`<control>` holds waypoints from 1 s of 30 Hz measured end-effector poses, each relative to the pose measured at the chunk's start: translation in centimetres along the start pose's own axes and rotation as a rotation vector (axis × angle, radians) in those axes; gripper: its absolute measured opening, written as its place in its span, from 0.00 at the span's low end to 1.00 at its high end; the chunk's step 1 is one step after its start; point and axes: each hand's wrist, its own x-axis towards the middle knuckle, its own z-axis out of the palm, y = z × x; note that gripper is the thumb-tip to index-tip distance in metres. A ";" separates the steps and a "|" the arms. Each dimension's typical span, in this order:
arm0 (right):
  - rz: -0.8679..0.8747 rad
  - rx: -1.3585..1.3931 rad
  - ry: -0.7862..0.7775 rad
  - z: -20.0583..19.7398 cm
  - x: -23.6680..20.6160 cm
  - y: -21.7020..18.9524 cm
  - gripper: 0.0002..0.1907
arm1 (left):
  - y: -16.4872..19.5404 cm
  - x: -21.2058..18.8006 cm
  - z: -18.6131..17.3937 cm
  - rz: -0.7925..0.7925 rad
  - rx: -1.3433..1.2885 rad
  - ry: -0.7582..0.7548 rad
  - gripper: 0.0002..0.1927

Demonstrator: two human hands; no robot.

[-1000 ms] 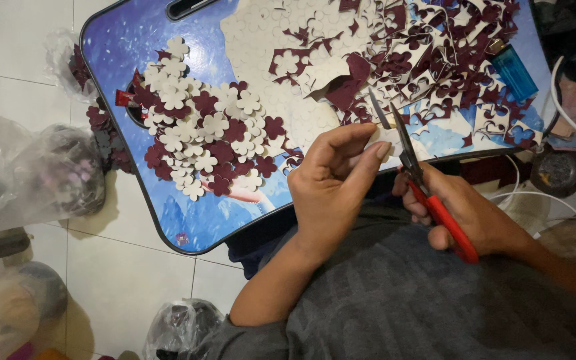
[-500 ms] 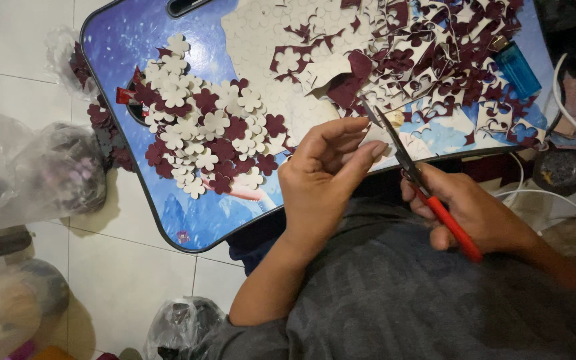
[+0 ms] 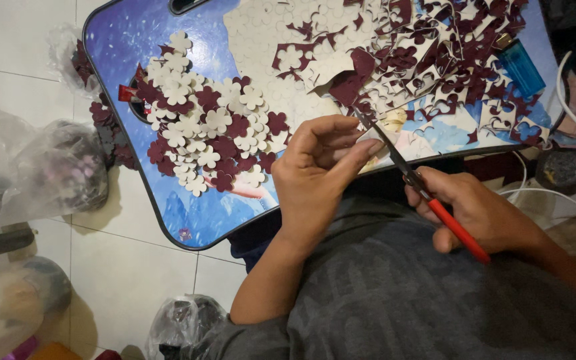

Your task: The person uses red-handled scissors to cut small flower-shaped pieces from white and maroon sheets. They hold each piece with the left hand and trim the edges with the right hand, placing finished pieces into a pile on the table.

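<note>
A blue picture-printed lap tray [image 3: 135, 40] sat over white floor tiles [image 3: 128, 280], bearing a heap of cream and maroon flower cutouts [image 3: 211, 130] and scraps [image 3: 435, 47]. The left hand [image 3: 315, 177] pinched a small cream piece [image 3: 371, 137]; the right hand [image 3: 478, 213] gripped red-handled scissors [image 3: 428, 200], blades nearly closed. Compared with a moment earlier, the hands sat much the same, the blades slightly nearer the piece.
</note>
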 end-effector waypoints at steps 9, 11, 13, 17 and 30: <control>0.009 -0.037 0.000 -0.2 0.1 -0.3 0.49 | -0.5 0.0 -0.2 -0.035 -0.094 0.000 0.14; -0.006 0.005 -0.009 0.0 0.3 -0.7 0.50 | -0.8 0.0 -0.2 -0.042 -0.124 -0.007 0.14; 0.033 0.033 -0.017 0.1 0.4 -1.1 0.53 | -1.0 0.0 0.0 -0.060 -0.146 -0.018 0.14; 0.016 0.118 -0.010 0.3 0.3 -1.4 0.59 | -1.8 -0.5 0.6 -0.092 -0.178 -0.064 0.14; -0.093 0.267 0.071 2.1 1.2 1.0 0.67 | -3.7 -0.9 1.9 -0.193 -0.354 -0.114 0.16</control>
